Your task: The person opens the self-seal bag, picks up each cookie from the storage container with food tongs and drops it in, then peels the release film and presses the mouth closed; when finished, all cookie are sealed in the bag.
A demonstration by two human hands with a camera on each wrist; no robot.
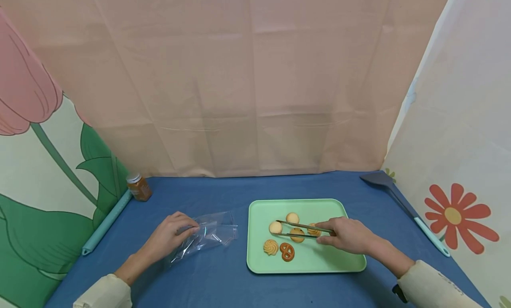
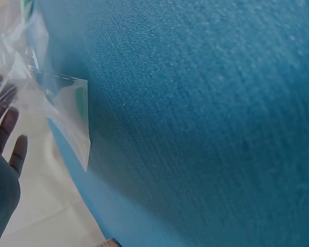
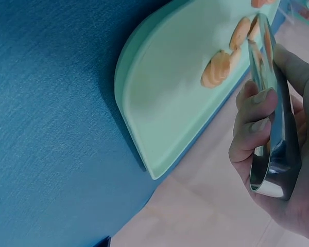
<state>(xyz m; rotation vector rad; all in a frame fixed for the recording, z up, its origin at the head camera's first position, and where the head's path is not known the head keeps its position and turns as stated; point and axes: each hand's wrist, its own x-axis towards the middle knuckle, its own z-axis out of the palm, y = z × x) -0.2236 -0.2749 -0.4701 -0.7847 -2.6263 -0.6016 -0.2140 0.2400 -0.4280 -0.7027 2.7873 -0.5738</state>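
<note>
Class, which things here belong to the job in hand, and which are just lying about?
In use:
silver metal tongs in the right hand
clear plastic bag in the left hand
green rectangular tray
round golden biscuits
brown pretzel

Lying about:
brown, silver-lidded jar
long teal rod
teal-handled grey spatula

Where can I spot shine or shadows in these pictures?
Head view: white glints on the clear bag; left wrist view: a broad, soft-edged shadow across the blue table surface; right wrist view: bright reflections along the metal tongs, and a dark shadow beside the green tray.
</note>
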